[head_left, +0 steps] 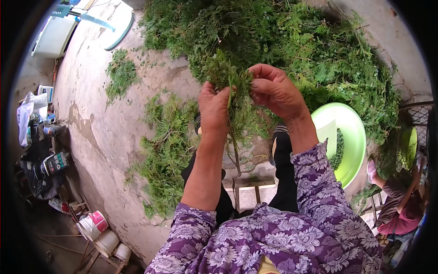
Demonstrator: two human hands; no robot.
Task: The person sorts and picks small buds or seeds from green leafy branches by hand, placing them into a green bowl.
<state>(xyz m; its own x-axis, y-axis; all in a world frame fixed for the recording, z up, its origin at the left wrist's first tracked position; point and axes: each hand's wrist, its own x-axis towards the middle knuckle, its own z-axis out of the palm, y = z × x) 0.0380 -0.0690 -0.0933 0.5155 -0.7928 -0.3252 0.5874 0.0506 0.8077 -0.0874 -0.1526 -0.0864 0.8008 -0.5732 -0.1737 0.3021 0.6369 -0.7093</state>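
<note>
A leafy evergreen sprig (237,112) hangs upright in front of me, its bare stem pointing down toward my lap. My left hand (214,107) is closed around its middle, thumb across the stem. On the other side my right hand (273,89) pinches at the sprig's foliage with thumb and forefinger; anything small between those fingertips is hidden. Beyond both hands lies a large heap of cut green branches (319,59). By my right forearm stands a lime-green basin (356,150) with a slotted insert, and small green pieces (337,150) lie inside it.
A looser pile of sprigs (169,150) lies on the concrete floor (100,123) to my left, with a small clump (121,75) farther off. Buckets (93,226) and bags stand along the left wall. Another person (401,201) sits at the right edge near a green basin (408,146).
</note>
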